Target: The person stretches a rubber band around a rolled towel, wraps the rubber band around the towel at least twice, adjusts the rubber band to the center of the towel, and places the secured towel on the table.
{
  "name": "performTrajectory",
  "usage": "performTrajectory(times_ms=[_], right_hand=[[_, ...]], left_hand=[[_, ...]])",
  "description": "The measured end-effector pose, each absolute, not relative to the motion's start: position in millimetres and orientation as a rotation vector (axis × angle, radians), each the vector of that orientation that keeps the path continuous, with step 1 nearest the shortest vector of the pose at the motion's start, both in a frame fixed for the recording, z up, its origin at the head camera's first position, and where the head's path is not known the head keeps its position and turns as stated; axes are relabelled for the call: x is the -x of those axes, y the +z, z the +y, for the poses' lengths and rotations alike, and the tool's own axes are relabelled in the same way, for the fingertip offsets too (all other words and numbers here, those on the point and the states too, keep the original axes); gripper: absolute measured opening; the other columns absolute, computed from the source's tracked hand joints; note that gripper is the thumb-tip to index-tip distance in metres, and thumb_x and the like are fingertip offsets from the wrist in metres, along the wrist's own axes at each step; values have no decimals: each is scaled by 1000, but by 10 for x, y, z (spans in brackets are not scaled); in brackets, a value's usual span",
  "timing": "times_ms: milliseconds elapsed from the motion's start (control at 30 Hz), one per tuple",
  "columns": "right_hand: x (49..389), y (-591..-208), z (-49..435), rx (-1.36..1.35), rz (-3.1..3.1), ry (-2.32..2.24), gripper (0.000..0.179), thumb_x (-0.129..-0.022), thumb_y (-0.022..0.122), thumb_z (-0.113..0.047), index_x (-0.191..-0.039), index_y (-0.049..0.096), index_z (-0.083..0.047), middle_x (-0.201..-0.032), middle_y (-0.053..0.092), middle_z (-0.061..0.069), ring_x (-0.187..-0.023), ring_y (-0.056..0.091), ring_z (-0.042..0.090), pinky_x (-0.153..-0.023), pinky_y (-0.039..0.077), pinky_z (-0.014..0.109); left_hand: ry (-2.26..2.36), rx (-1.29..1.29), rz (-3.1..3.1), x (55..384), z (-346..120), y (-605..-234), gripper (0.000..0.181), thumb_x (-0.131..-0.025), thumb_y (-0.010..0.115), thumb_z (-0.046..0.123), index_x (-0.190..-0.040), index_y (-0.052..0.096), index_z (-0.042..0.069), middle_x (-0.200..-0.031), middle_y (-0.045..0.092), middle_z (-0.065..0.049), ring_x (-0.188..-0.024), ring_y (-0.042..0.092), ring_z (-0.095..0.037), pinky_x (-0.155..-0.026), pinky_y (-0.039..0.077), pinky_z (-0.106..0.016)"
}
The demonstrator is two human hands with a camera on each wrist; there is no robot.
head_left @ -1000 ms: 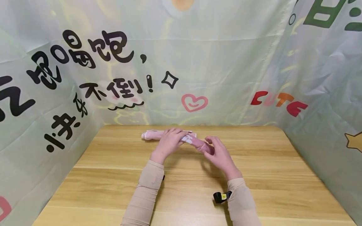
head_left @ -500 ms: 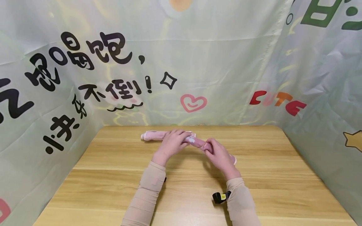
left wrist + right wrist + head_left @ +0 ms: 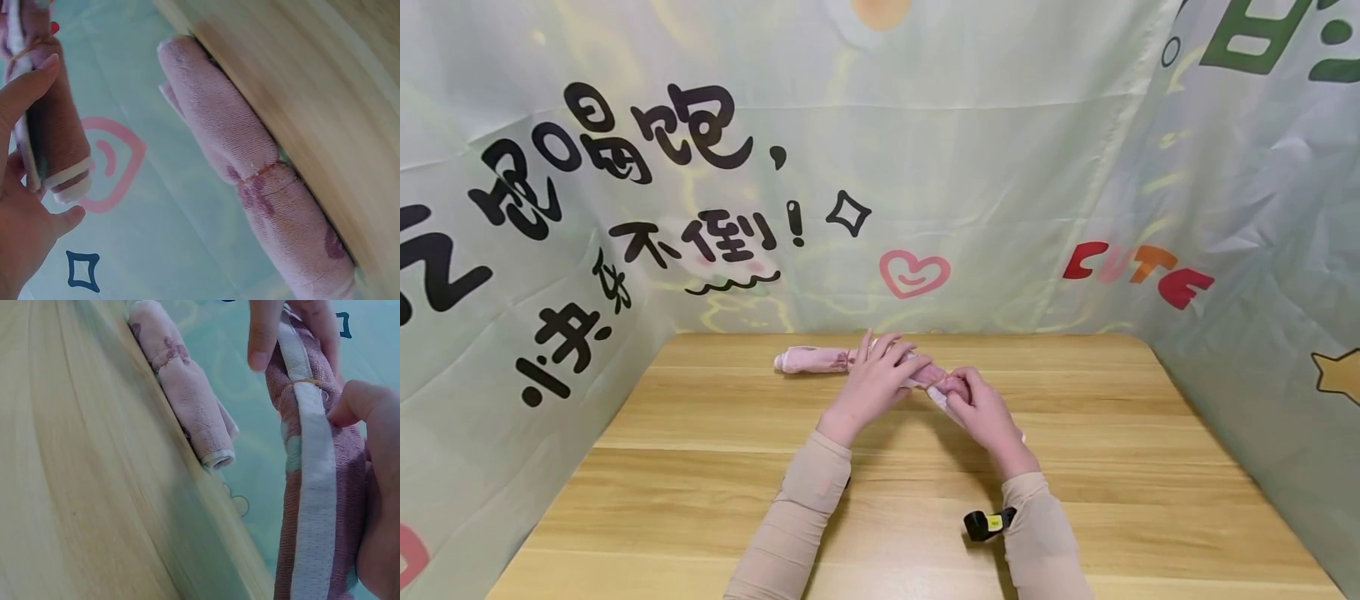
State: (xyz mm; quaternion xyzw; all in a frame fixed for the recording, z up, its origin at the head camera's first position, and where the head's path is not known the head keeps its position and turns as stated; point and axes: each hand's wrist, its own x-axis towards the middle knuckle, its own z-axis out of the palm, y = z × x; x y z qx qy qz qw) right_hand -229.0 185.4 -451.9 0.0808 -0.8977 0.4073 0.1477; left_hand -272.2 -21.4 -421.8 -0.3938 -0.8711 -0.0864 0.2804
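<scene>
A mauve rolled towel [image 3: 350,469] with a white strip and a thin band around it slants between both hands over the table. My right hand [image 3: 988,417] grips it near the band [image 3: 306,381], thumb and fingers on opposite sides. My left hand [image 3: 872,383] lies over its other end with fingers spread; in the left wrist view the thumb [image 3: 37,81] overlaps the roll, while one finger [image 3: 70,219] stands apart below. Behind the left hand, a second, lighter pink rolled towel [image 3: 812,360], also banded, lies near the table's back edge, its right part hidden.
The wooden table [image 3: 700,500] ends at a printed cloth backdrop [image 3: 1000,183] with lettering and a heart. Cloth also hangs at both sides. A black wrist camera [image 3: 981,525] sits beside the right sleeve, close over the table.
My right hand has closed round the towel, which has turned so its white strip shows. My left hand has shifted slightly right and its fingers have spread. The pink roll stays put.
</scene>
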Motion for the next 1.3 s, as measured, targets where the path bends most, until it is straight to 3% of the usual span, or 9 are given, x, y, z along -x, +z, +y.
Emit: performTrajectory(times_ms=[233, 400, 767, 1000, 1167, 1300], right_hand=[[2277, -4512, 1854, -236, -2513, 1265, 23, -83, 59, -10, -106, 61, -6, -101, 70, 13, -88, 61, 25, -79, 48, 35], [2262, -4501, 1858, -253, -2488, 1307, 22, -83, 58, -9, -104, 62, -7, -97, 70, 10, -83, 57, 18, -74, 44, 26], [2241, -4471, 1862, -250, -2525, 1332, 23, -84, 61, -11, -106, 64, -9, -102, 70, 8, -87, 58, 19, -77, 45, 26], [2246, -4490, 1847, -391, -2395, 1379, 23, -92, 64, -12, -115, 63, -10, -113, 66, 9, -100, 59, 19, -79, 52, 23], [2255, -4478, 1798, -516, -2247, 1344, 10, -91, 68, -11, -100, 72, -11, -111, 66, 7, -105, 61, 21, -86, 54, 19], [2280, -4480, 1766, -556, -2213, 1244, 7, -86, 72, -6, -92, 73, -8, -105, 67, 9, -101, 63, 23, -84, 53, 15]], left_hand=[[-225, 1040, -2350, 2737, -211, -4237, 53, -80, 80, 30, -129, 61, 27, -133, 59, -3, -135, 44, -28, -118, 20, -61], [-229, 1039, -2351, 2737, -218, -4235, 56, -76, 83, 23, -128, 61, 27, -129, 61, -1, -131, 47, -26, -118, 21, -60], [-202, 1032, -2351, 2734, -226, -4230, 47, -78, 81, 17, -121, 65, 27, -115, 65, 4, -120, 53, -21, -118, 26, -56], [-214, 1023, -2345, 2730, -236, -4250, 43, -79, 80, 14, -118, 66, 26, -114, 66, 3, -116, 56, -22, -115, 30, -57], [-193, 1030, -2378, 2723, -226, -4241, 42, -81, 77, 15, -120, 66, 26, -118, 66, 3, -117, 55, -22, -115, 31, -57], [-184, 1031, -2402, 2713, -217, -4228, 40, -84, 75, 16, -121, 65, 25, -121, 65, 3, -119, 54, -22, -115, 30, -57]])
